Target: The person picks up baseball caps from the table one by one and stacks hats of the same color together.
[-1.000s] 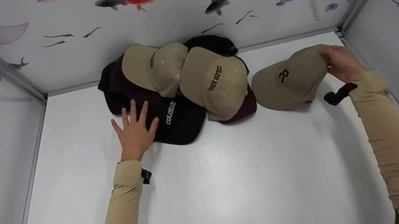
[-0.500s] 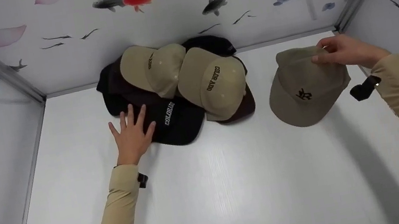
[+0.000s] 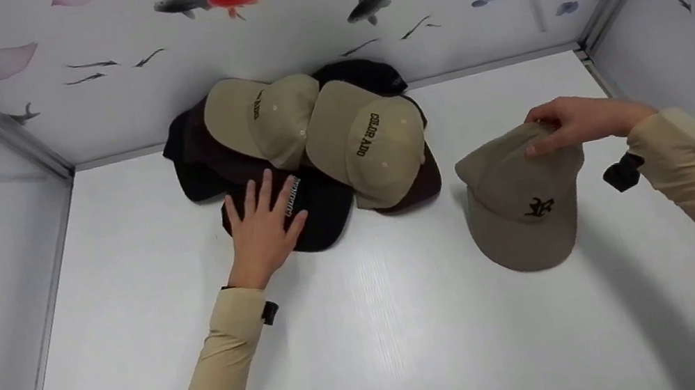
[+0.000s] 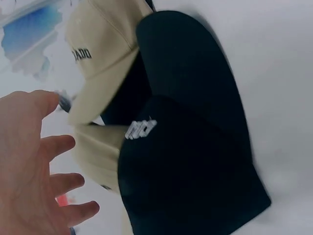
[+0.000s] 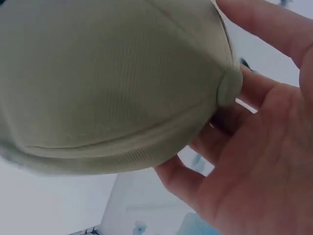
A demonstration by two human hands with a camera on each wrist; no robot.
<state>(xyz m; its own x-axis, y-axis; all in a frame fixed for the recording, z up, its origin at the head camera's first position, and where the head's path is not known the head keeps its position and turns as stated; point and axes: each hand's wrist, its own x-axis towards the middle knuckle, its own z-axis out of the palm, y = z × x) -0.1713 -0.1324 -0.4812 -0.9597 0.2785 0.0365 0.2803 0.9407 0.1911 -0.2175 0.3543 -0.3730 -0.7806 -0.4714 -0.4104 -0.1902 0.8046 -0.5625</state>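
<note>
My right hand (image 3: 589,118) grips an olive-khaki baseball cap (image 3: 521,222) by the top of its crown. The brim points toward me, and a dark emblem shows on the front. In the right wrist view, the fingers (image 5: 181,181) curl around the crown of this cap (image 5: 117,88). My left hand (image 3: 261,237), fingers spread, is over a black cap (image 3: 323,217) with white lettering. In the left wrist view, that hand (image 4: 29,161) appears apart from the black cap (image 4: 190,147). Any fingertip contact is unclear.
Two beige caps, one lettered COLORADO (image 3: 382,147) and one further left (image 3: 288,116), lie on dark caps against the back wall (image 3: 291,28). A dark maroon brim (image 3: 421,190) sticks out underneath. Printed panels enclose the white table (image 3: 398,328) on both sides.
My right hand has carried the olive-khaki cap away from the pile and toward me, turning its brim to the front. My left hand has shifted slightly right over the black cap.
</note>
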